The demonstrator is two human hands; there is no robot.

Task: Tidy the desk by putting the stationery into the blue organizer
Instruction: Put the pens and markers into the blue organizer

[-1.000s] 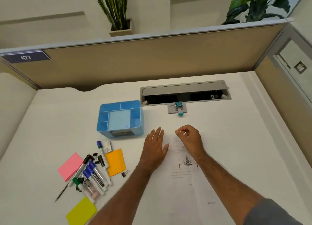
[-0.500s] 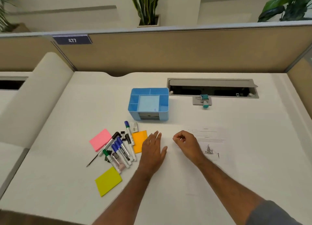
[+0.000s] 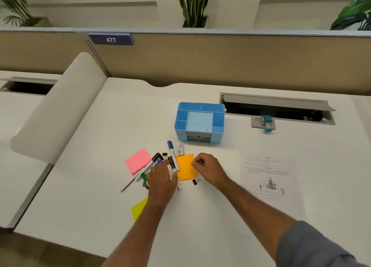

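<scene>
The blue organizer [image 3: 199, 122] stands mid-desk with nothing in its compartments. In front of it lies a pile of markers [image 3: 172, 154], a pencil [image 3: 131, 181], an eraser [image 3: 179, 148], binder clips [image 3: 196, 181] and sticky pads: pink [image 3: 138, 160], orange [image 3: 185, 167], yellow [image 3: 138, 209]. My left hand [image 3: 161, 178] lies flat over the markers, fingers spread, covering several of them. My right hand [image 3: 208, 169] hovers over the orange pad's right edge, fingers curled in a loose fist, with nothing visible in it.
A printed sheet [image 3: 269, 176] lies to the right of my hands. Behind it is an open cable tray [image 3: 277, 109] with a teal clip [image 3: 266, 122] at its lip. A beige partition [image 3: 200, 62] closes the back, and a rounded divider [image 3: 58, 110] the left.
Both hands have moved left off the printed sheet. The left hand now covers the marker pile and the right hand is over the orange pad. The view has swung left.
</scene>
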